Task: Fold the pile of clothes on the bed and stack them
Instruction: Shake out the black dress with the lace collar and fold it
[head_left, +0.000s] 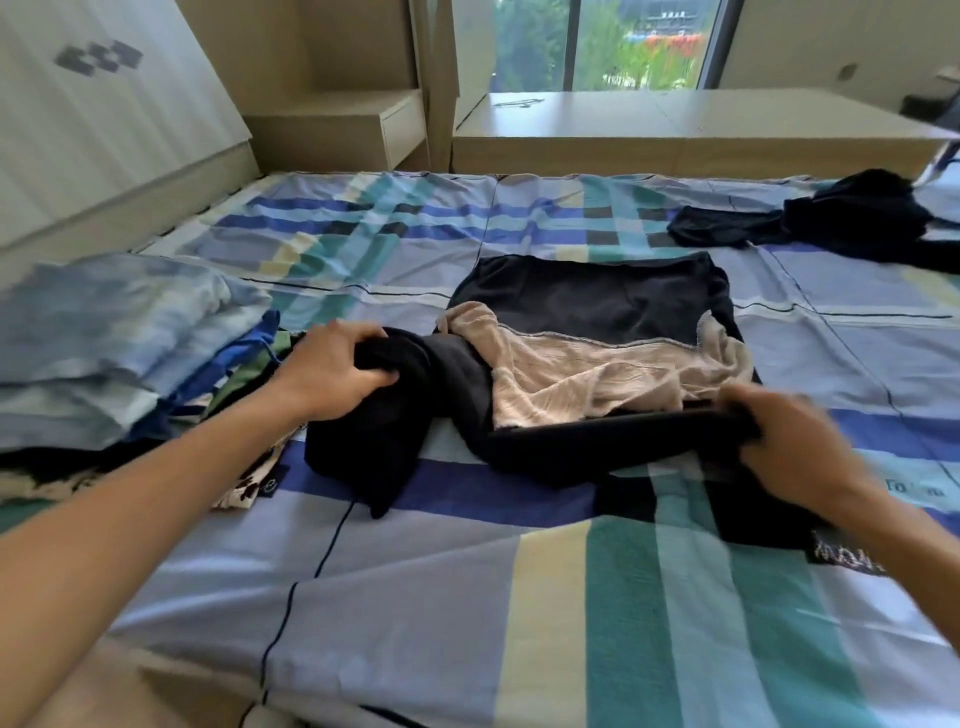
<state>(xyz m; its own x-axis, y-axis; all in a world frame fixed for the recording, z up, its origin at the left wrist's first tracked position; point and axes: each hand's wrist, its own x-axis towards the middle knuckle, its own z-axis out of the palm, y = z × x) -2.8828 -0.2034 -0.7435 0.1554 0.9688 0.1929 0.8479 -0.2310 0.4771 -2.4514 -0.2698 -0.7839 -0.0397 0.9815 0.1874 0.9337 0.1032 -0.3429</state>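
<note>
The black garment (587, 301) lies spread in the middle of the bed (467, 597), its far hem flat and straight. Its near part is turned back, so a beige lining (582, 374) shows. The hands are well apart, each clamped on this garment. The left hand (332, 369) has its fingers curled round a bunched black part at the garment's left side, and loose cloth droops from there toward the near edge. The right hand (789, 436), blurred, grips the right end of a long black strip that runs along the garment's near edge.

Just left of the left hand sits a stack of folded clothes (104, 332), pale blue on top with blue, green and patterned layers under it. Its right edge touches or nearly touches the bunched cloth, so little room is left on that side.

At the far right a dark heap (857, 218) of unfolded clothes lies near the bed's far edge, well apart from the spread garment. Bare checked sheet lies between the two, and a wide bare stretch runs from the garment to the near edge.

A headboard (78, 130) bounds the left side. Beyond the far edge stand a low shelf (337, 124) and a long wooden bench (675, 130) under a window (597, 41).
</note>
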